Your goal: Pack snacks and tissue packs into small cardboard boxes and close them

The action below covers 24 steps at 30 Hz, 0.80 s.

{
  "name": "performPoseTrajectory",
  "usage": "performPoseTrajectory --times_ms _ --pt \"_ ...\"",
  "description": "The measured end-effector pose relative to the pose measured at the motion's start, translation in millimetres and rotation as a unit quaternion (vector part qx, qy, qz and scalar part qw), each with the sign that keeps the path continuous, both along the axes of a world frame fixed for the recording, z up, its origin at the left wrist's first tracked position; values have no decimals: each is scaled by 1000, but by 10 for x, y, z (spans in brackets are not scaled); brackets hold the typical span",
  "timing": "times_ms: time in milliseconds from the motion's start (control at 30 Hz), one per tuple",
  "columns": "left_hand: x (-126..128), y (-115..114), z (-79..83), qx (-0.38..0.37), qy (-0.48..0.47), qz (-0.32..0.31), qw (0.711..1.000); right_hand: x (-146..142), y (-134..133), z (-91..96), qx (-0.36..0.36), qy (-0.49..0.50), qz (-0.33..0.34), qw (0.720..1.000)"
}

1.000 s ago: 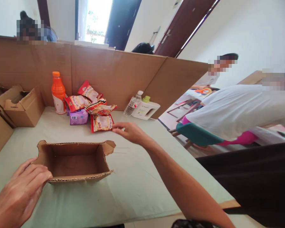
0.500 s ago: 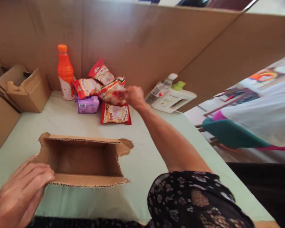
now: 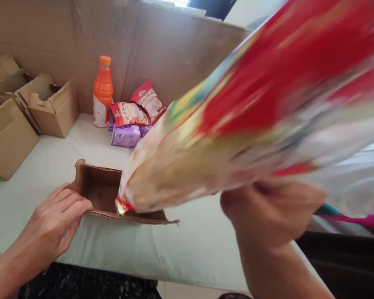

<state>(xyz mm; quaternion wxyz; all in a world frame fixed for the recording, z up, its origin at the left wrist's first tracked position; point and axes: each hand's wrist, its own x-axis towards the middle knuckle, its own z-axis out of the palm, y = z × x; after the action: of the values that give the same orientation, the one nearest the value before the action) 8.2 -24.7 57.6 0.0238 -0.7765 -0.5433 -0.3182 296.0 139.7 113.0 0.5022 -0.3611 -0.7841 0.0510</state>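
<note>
My left hand (image 3: pixel 60 214) grips the left end of the near wall of an open cardboard box (image 3: pixel 99 189), thumb and fingers closed on its rim. The inside that shows holds nothing. Close to the camera, a red and cream snack bag (image 3: pixel 180 166) is held up by my right hand (image 3: pixel 274 207), closed on its lower right part. The bag is smeared by motion and its print cannot be read. It slants, its lower left tip in front of the box opening and covering the box's right part. Whether that tip touches the box, I cannot tell.
Against the cardboard partition (image 3: pixel 187 54) stands an orange drink bottle (image 3: pixel 103 91). Beside it, red snack packets (image 3: pixel 129 114) lie on and behind a purple pack (image 3: pixel 125 136). More open cardboard boxes (image 3: pixel 57 110) stand at the left. The raised bag covers the table's right rear.
My right hand has come from the pile of packets toward the camera, bringing a snack bag with it. My left hand still holds the box rim. The view has shifted.
</note>
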Motion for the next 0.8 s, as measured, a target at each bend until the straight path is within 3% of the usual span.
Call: performPoseTrajectory --times_ms 100,200,333,467,633,700,800 --pt "3 -10 4 -2 14 -10 1000 -26 -307 -75 86 -119 74 986" --pt "1 -27 -13 3 28 -4 1000 -98 -444 19 77 -206 125 967" --pt "8 -39 -69 26 18 5 999 -189 -583 201 87 -246 119 958" --pt "-5 -40 -98 26 12 3 1000 -259 -630 198 125 -257 105 952" --pt "-16 -31 -82 45 13 -4 999 -341 -487 50 180 -406 125 887" --pt "-7 -26 -97 34 11 -4 999 -417 -415 39 146 -481 119 856" --pt "21 -15 -127 31 7 -4 999 -664 -308 13 40 -578 134 804"
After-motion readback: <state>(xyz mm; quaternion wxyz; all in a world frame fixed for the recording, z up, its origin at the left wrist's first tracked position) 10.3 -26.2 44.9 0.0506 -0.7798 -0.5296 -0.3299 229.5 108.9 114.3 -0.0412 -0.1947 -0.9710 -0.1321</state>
